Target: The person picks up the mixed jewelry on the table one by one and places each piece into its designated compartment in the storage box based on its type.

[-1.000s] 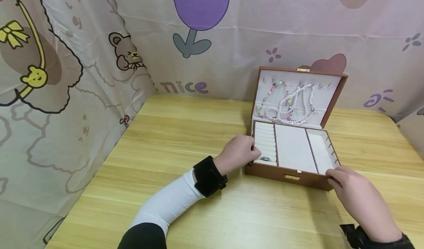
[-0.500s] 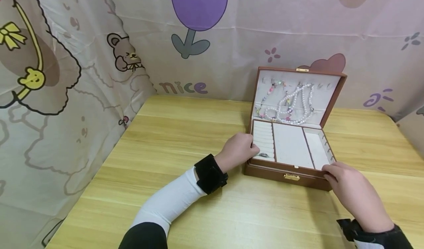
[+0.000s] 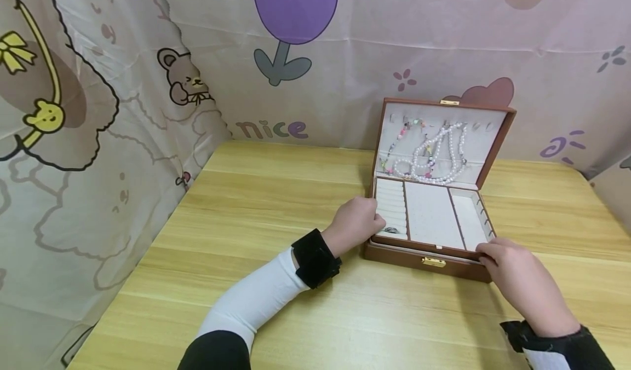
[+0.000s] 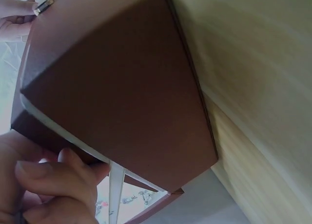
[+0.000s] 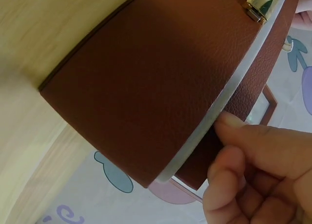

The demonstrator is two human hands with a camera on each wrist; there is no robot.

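Note:
A brown jewelry box (image 3: 401,260) stands with its lid (image 3: 498,148) raised. Over its base sits a compartmented tray (image 3: 432,212), its front edge raised a little above the box rim. My left hand (image 3: 351,223) holds the tray's left side, its thumb over the ring rolls near a ring (image 3: 391,230). At the front right corner, my right hand (image 3: 520,282) pinches the tray wall. In the right wrist view, the right thumb and fingers (image 5: 273,143) grip the tray above the box's pale rim (image 5: 222,100). The left fingers (image 4: 58,182) curl at the tray's edge in the left wrist view.
Pearl and colored bead necklaces (image 3: 451,154) hang inside the lid. A gold clasp (image 3: 434,261) is on the box front. The box stands on a wood-grain table (image 3: 276,195), toward its right back. A patterned cloth (image 3: 345,85) hangs behind and at the left.
The tray has risen slightly out of the box base, exposing a pale rim along the front. Both hands moved up a little with it, the right one also slightly leftward.

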